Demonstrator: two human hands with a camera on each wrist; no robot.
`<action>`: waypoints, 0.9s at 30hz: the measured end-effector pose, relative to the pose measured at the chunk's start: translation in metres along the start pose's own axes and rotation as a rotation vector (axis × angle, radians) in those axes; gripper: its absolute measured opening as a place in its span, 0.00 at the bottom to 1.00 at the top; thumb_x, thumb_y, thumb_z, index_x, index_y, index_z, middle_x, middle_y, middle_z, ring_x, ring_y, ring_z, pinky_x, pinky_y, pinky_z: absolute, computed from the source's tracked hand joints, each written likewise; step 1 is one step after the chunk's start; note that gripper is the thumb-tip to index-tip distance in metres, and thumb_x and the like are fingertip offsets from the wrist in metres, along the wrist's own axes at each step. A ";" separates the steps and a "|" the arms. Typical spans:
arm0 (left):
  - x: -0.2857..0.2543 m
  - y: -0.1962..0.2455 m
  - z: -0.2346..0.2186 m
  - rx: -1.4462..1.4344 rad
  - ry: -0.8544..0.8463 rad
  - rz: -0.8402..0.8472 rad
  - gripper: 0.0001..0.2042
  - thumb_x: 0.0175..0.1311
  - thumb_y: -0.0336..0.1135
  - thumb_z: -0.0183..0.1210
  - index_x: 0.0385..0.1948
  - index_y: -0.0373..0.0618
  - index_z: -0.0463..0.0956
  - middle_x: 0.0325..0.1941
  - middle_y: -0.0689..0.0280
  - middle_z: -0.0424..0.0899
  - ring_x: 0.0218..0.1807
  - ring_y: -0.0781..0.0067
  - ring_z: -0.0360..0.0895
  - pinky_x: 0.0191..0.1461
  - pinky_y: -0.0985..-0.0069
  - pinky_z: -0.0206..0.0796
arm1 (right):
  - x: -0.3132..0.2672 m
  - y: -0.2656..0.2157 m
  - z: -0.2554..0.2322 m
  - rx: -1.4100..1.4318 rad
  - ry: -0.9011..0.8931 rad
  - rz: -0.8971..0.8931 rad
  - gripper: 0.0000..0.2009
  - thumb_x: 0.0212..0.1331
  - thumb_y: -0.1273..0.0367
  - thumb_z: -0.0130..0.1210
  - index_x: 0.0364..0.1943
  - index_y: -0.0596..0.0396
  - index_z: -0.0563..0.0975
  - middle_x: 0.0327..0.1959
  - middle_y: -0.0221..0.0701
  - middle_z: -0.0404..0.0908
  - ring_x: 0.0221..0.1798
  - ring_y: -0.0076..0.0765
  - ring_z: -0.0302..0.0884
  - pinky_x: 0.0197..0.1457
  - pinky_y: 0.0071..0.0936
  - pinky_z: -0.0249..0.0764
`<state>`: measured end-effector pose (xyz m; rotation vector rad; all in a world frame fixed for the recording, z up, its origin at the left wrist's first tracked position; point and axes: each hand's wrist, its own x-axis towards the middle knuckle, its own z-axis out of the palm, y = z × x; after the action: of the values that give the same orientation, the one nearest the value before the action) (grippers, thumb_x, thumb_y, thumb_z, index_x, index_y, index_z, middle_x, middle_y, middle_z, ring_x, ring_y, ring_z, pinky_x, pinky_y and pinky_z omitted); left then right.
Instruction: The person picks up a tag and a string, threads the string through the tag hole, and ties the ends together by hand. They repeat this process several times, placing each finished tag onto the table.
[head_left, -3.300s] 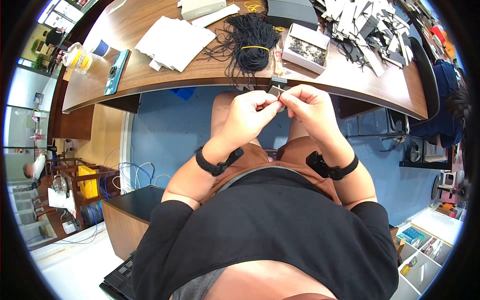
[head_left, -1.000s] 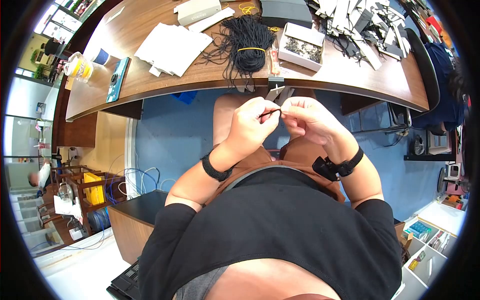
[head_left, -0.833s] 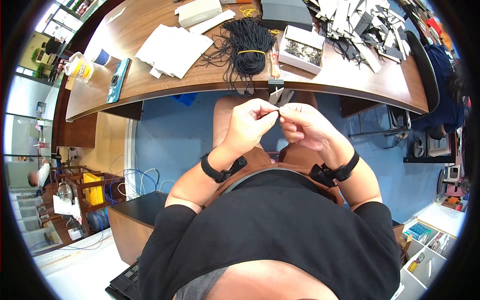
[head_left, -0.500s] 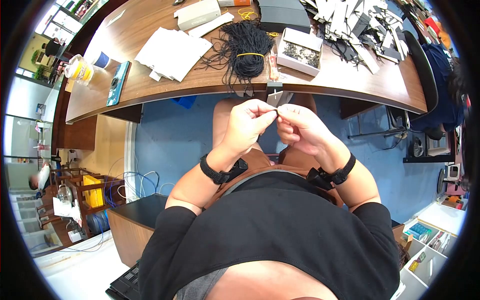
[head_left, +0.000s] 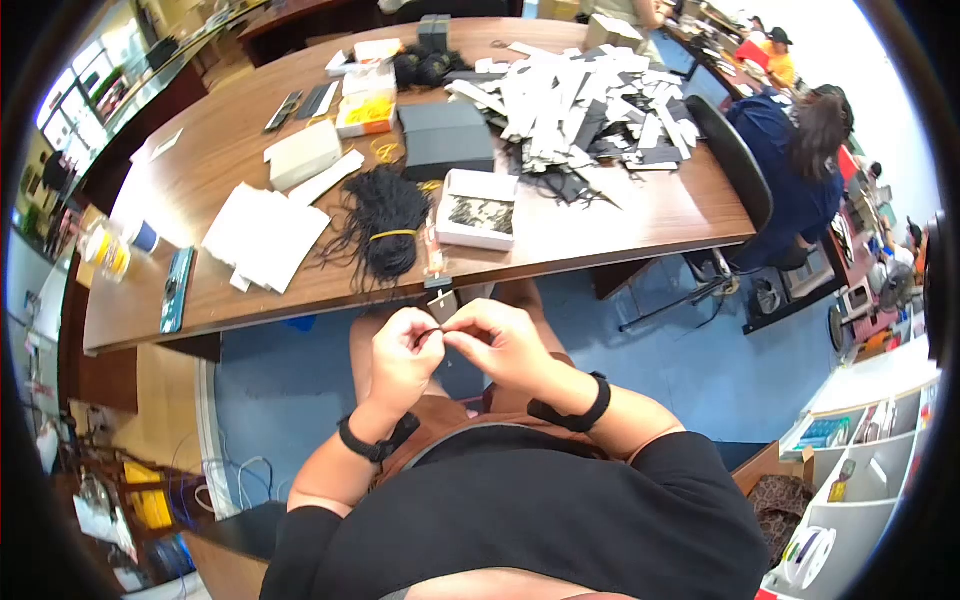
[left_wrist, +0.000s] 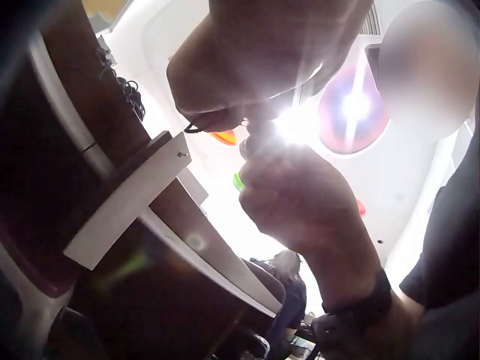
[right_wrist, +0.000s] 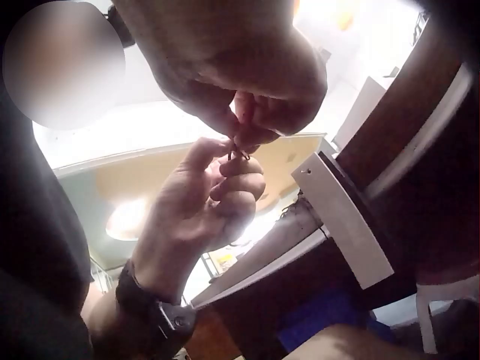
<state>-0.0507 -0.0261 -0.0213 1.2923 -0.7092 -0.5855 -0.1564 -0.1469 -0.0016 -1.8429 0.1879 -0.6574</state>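
Both hands meet fingertip to fingertip just in front of the table edge. My left hand (head_left: 400, 360) pinches a thin black cord (right_wrist: 238, 156) between thumb and fingers. From the other side my right hand (head_left: 505, 345) pinches the same cord, and a small loop of it pokes out beside the fingertips in the left wrist view. Most of the cord is hidden by the fingers. Close beyond the hands, a flat pale strip (left_wrist: 135, 202) with a small hole near one end juts from a black clip (head_left: 438, 281) on the table edge.
On the table (head_left: 560, 235) lie a bundle of black cords (head_left: 385, 225) with a yellow band, a white box (head_left: 477, 236) of small dark pieces, white sheets (head_left: 262, 240) and a heap of white and black strips (head_left: 590, 110). A phone (head_left: 177, 290) and cups stand left. Another person (head_left: 790, 190) sits right.
The head view has tilted up and swung, showing more of the table and room; hands and table appear further left and lower. Both hands still pinch the cord, fingertips together.
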 end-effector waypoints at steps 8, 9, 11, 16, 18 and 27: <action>0.006 -0.009 -0.002 -0.212 -0.098 -0.067 0.04 0.55 0.24 0.57 0.28 0.42 0.71 0.26 0.74 0.70 0.27 0.88 0.64 0.28 0.88 0.57 | 0.005 0.004 0.006 0.008 0.055 0.027 0.03 0.48 0.77 0.57 0.26 0.59 0.74 0.22 0.25 0.71 0.26 0.17 0.69 0.28 0.18 0.68; 0.007 -0.015 -0.007 -0.307 -0.108 -0.087 0.04 0.56 0.28 0.58 0.29 0.41 0.71 0.25 0.73 0.70 0.25 0.86 0.64 0.27 0.87 0.56 | 0.006 0.010 0.009 0.066 0.059 0.037 0.04 0.47 0.76 0.58 0.26 0.59 0.75 0.21 0.29 0.72 0.24 0.20 0.69 0.27 0.21 0.68; 0.008 -0.005 -0.009 -0.530 -0.149 -0.248 0.05 0.57 0.30 0.59 0.31 0.41 0.72 0.22 0.73 0.68 0.19 0.86 0.60 0.20 0.86 0.49 | 0.004 0.003 0.013 0.148 0.097 0.169 0.02 0.52 0.76 0.57 0.28 0.59 0.75 0.24 0.26 0.76 0.26 0.14 0.70 0.28 0.16 0.68; 0.011 0.002 -0.014 -0.724 -0.197 -0.401 0.02 0.60 0.26 0.55 0.31 0.40 0.73 0.18 0.76 0.66 0.16 0.89 0.55 0.18 0.89 0.47 | 0.006 -0.001 0.014 -0.083 0.129 -0.103 0.05 0.53 0.79 0.56 0.34 0.58 0.77 0.30 0.26 0.77 0.28 0.16 0.73 0.30 0.15 0.70; 0.009 0.004 -0.014 -0.724 -0.192 -0.395 0.03 0.60 0.27 0.55 0.33 0.38 0.74 0.18 0.75 0.67 0.16 0.89 0.54 0.19 0.89 0.46 | 0.003 0.000 0.013 0.058 0.083 0.030 0.06 0.55 0.79 0.56 0.36 0.57 0.78 0.31 0.25 0.78 0.29 0.15 0.73 0.30 0.14 0.69; 0.004 0.004 -0.013 -0.511 -0.092 -0.240 0.06 0.60 0.26 0.58 0.37 0.38 0.78 0.27 0.72 0.77 0.19 0.92 0.59 0.20 0.91 0.48 | 0.008 0.003 0.005 0.149 0.032 0.019 0.08 0.54 0.78 0.58 0.39 0.59 0.79 0.33 0.27 0.80 0.30 0.17 0.74 0.32 0.15 0.71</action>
<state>-0.0385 -0.0198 -0.0180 0.8790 -0.4389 -0.9576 -0.1467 -0.1477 -0.0026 -1.6872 0.1722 -0.6703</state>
